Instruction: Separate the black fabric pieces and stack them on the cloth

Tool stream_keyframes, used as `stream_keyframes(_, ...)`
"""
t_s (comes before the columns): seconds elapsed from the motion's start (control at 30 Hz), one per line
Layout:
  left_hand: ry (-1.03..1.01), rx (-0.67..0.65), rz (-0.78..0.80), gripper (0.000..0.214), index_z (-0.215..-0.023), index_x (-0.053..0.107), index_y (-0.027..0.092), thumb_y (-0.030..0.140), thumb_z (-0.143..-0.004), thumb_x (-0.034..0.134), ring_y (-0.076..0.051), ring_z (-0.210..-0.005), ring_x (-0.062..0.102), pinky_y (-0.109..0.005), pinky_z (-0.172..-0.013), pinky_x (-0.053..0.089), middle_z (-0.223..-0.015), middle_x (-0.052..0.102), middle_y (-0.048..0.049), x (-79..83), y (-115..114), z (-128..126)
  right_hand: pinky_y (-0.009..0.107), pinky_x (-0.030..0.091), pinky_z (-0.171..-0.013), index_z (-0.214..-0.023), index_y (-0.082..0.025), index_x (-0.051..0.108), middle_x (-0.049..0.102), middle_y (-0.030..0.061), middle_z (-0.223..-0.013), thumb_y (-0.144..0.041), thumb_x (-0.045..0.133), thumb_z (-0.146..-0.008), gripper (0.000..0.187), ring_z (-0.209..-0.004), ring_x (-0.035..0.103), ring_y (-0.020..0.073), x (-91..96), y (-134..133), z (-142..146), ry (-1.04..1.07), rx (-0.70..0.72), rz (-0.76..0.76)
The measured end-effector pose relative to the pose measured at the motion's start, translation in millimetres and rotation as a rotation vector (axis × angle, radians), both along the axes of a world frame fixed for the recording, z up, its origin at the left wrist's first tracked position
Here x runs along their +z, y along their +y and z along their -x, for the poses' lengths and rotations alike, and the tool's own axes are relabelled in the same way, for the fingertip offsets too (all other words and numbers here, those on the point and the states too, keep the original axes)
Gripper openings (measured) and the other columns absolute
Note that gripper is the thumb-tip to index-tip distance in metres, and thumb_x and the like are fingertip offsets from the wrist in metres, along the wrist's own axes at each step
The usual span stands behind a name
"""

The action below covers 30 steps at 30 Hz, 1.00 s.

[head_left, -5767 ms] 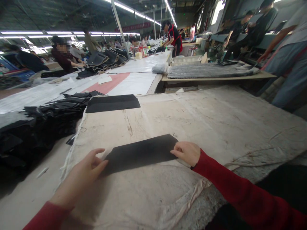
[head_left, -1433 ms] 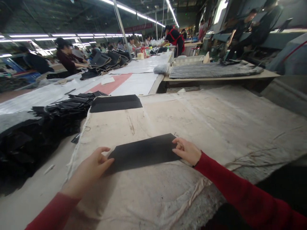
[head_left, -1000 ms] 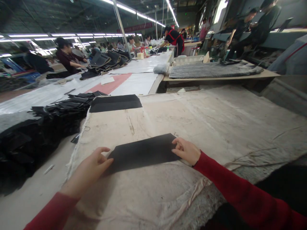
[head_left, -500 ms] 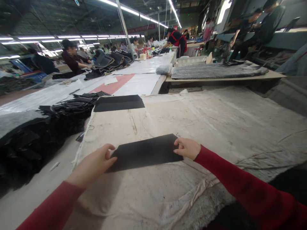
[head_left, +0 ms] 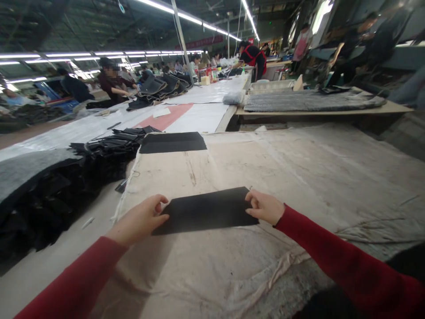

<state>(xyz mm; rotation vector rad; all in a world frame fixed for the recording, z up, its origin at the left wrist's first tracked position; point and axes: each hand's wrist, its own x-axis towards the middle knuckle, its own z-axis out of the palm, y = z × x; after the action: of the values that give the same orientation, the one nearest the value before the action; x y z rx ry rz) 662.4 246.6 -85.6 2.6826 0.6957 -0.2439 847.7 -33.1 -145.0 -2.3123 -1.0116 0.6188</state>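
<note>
A flat black fabric piece (head_left: 207, 210) is stretched out between my hands, just above or on the cream cloth covering the table (head_left: 239, 166). My left hand (head_left: 149, 217) pinches its left end, thumb over the top side. At the opposite end my right hand (head_left: 264, 207) grips the edge, fingers curled and thumb below. A second black fabric piece (head_left: 172, 142) with zigzag-cut ends lies flat at the cloth's far left corner. Whether the held piece touches the cloth all along cannot be made out.
On the left lies a long heap of black fabric pieces (head_left: 83, 177). Beyond stands a white table (head_left: 206, 117) with a pink strip. Grey plush material (head_left: 308, 101) rests on a board at the right. Several people work farther back, one in a red apron (head_left: 254, 60).
The view has swung slightly left, so everything sits a little farther right. Both hands keep hold of the fabric piece, which looks nearly unchanged.
</note>
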Motion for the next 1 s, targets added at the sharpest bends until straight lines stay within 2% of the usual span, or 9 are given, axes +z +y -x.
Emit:
stream_keyframes(0.1, 0.021, 0.010, 0.013, 0.038, -0.097, 0.047, 0.020, 0.039, -0.064, 0.047, -0.015, -0.063, 0.050, -0.025, -0.055, 0.036, -0.076, 0.052, 0.0004, 0.8, -0.5, -1.0, 0.021, 0.029, -0.049, -0.080, -0.016, 0.044, 0.048, -0.0056, -0.053, -0.023, 0.054, -0.065, 0.019, -0.049, 0.044, 0.0087, -0.1, 0.1, -0.5, 0.030, -0.012, 0.036)
stream_keyframes(0.3, 0.006, 0.009, 0.029, 0.037, -0.096, 0.047, 0.020, 0.038, -0.064, 0.048, -0.016, -0.065, 0.050, -0.026, -0.057, 0.036, -0.078, 0.052, -0.0004, -0.5, 0.8, 0.7, 0.021, 0.029, -0.049, -0.083, -0.017, 0.044, 0.048, -0.0060, -0.056, -0.019, 0.054, -0.064, 0.022, -0.050, 0.044, 0.0084, -1.5, 0.4, 0.6, -0.029, -0.030, -0.017)
stream_keyframes(0.5, -0.003, -0.003, 0.018, 0.037, -0.096, 0.047, 0.020, 0.039, -0.065, 0.048, -0.016, -0.065, 0.050, -0.027, -0.057, 0.037, -0.078, 0.051, -0.0009, -2.8, 2.3, 1.4, 0.020, 0.027, -0.047, -0.073, -0.017, 0.045, 0.048, -0.0053, -0.053, -0.023, 0.055, -0.065, 0.014, -0.048, 0.043, 0.0079, -1.4, -1.4, 0.3, -0.013, -0.018, 0.020)
stream_keyframes(0.63, 0.001, 0.000, 0.017, 0.037, -0.096, 0.047, 0.020, 0.039, -0.065, 0.048, -0.016, -0.066, 0.050, -0.027, -0.058, 0.037, -0.079, 0.051, -0.0012, -1.2, 0.4, -0.5, 0.020, 0.027, -0.048, -0.074, -0.017, 0.047, 0.047, -0.0053, -0.053, -0.023, 0.054, -0.066, 0.012, -0.048, 0.042, 0.0078, -1.4, -0.9, -1.0, -0.021, 0.002, 0.023)
stream_keyframes(0.87, -0.023, -0.051, 0.019, 0.036, -0.098, 0.050, 0.020, 0.035, -0.066, 0.047, -0.017, -0.070, 0.050, -0.027, -0.062, 0.039, -0.083, 0.051, -0.0021, 0.7, -0.3, 1.0, 0.022, 0.032, -0.053, -0.074, -0.015, 0.053, 0.048, -0.0002, -0.066, -0.019, 0.053, -0.063, 0.012, -0.057, 0.043, 0.0099, -6.3, 0.5, -1.8, -0.122, 0.081, -0.065)
stream_keyframes(1.0, -0.057, -0.154, 0.022, 0.039, -0.105, 0.050, 0.023, 0.028, -0.067, 0.045, -0.018, -0.077, 0.050, -0.029, -0.073, 0.039, -0.091, 0.050, -0.0034, 5.1, -2.0, 0.9, 0.026, 0.038, -0.063, -0.068, -0.017, 0.051, 0.052, 0.0029, -0.071, -0.014, 0.048, -0.066, 0.005, -0.068, 0.047, 0.0136, 4.6, -9.0, 9.2, -0.272, 0.162, -0.218)
